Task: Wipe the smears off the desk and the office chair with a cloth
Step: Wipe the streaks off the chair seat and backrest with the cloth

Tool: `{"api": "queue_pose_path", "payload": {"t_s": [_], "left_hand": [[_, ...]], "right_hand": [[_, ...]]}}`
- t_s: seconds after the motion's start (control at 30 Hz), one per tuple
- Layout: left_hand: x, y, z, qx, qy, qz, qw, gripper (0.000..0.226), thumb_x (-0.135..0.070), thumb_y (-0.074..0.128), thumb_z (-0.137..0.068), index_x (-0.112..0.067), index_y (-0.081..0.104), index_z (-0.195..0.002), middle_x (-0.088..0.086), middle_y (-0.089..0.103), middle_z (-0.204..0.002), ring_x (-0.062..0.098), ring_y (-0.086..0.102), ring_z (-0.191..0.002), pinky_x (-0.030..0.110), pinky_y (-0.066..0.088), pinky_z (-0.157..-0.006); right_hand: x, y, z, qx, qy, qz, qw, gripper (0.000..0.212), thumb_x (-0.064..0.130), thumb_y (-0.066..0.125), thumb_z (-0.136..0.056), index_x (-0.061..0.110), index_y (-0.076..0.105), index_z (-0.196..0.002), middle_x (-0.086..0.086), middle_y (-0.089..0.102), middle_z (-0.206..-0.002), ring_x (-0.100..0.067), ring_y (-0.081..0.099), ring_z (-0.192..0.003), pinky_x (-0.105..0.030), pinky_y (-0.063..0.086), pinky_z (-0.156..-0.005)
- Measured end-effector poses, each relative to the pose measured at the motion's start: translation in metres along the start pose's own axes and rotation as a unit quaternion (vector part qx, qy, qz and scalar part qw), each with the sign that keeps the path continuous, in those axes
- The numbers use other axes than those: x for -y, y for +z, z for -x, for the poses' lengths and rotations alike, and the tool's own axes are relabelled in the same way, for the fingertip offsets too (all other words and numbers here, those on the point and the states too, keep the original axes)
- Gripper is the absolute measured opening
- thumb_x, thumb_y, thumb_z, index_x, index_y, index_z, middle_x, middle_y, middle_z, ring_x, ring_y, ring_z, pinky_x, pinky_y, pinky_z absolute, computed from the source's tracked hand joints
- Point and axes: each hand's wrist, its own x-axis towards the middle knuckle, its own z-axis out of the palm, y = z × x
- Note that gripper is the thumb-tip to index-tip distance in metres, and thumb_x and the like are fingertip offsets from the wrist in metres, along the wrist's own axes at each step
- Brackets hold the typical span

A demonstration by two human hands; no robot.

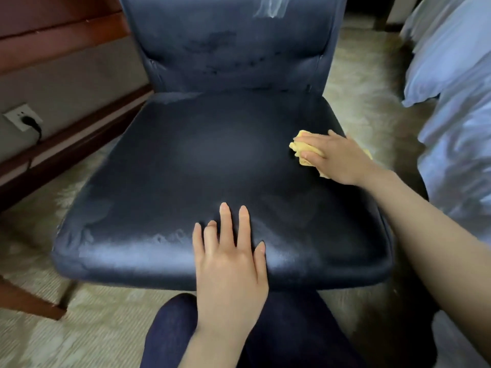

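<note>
On the right side of the chair seat (212,160), the right hand (337,158) presses a bunched yellow cloth (301,148) against the dark leather, fingers laid flat over it. The left hand (228,261) rests on the seat's front edge, fingers spread, holding nothing. A white smear (269,7) shows high on the backrest (225,49).

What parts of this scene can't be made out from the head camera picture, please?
Head view only:
- Cloth: mostly covered by the right hand, as is the seat beneath it.
- White smear on the backrest: cut off by the top edge.
- Chair base: hidden under the seat and the person's legs.
- Desk top: out of frame, so its smears cannot be judged.
- Seat front edge: partly covered by the left hand.
</note>
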Motion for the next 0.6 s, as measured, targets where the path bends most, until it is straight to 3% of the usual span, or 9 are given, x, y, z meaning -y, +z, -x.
{"api": "queue_pose_path", "payload": {"t_s": [0.13,0.23,0.37,0.5,0.6], "left_hand": [[-0.019,-0.002,-0.002,0.011,0.033,0.001,0.999,0.057,-0.037,0.034,-0.087,-0.009,0.057,-0.131,0.021,0.055,-0.133,0.034,0.057,-0.095,0.054,0.039,-0.102],[-0.010,-0.005,-0.004,-0.018,0.089,0.015,0.996,0.053,-0.038,0.036,-0.087,-0.015,0.062,-0.127,0.009,0.061,-0.128,0.027,0.058,-0.090,0.064,0.032,-0.104],[0.024,-0.010,-0.012,-0.032,0.167,0.013,0.985,0.056,-0.046,0.039,-0.087,-0.018,0.056,-0.133,0.001,0.058,-0.132,0.027,0.052,-0.113,0.060,0.017,-0.110],[0.056,-0.012,-0.015,0.003,0.206,-0.043,0.978,0.067,-0.058,0.039,-0.083,-0.020,0.053,-0.136,0.007,0.045,-0.145,0.031,0.039,-0.130,0.062,0.014,-0.109],[0.070,-0.013,-0.015,0.028,0.214,-0.059,0.975,0.071,-0.067,0.029,-0.087,-0.023,0.049,-0.139,0.007,0.041,-0.148,0.032,0.037,-0.133,0.062,0.012,-0.110]], "right_hand": [[0.005,0.000,-0.003,-0.064,0.033,0.018,0.997,0.038,0.038,0.035,-0.099,0.041,0.043,-0.136,0.010,0.047,-0.142,-0.027,0.042,-0.127,-0.046,0.034,-0.101],[0.019,0.010,0.018,-0.108,0.067,0.016,0.992,0.038,0.039,0.035,-0.099,0.045,0.043,-0.135,0.015,0.044,-0.143,-0.025,0.036,-0.129,-0.045,0.026,-0.100],[0.039,0.027,0.058,-0.153,0.065,0.041,0.985,0.039,0.041,0.037,-0.098,0.047,0.041,-0.136,0.023,0.041,-0.143,-0.022,0.031,-0.130,-0.047,0.024,-0.101],[0.071,0.049,0.101,-0.257,0.012,-0.022,0.966,0.038,0.037,0.044,-0.090,0.040,0.057,-0.126,0.019,0.055,-0.131,-0.024,0.042,-0.122,-0.044,0.027,-0.096],[0.084,0.079,0.133,-0.300,-0.082,-0.048,0.949,0.040,0.034,0.048,-0.089,0.038,0.054,-0.128,0.022,0.051,-0.134,-0.021,0.041,-0.123,-0.041,0.026,-0.101]]}}
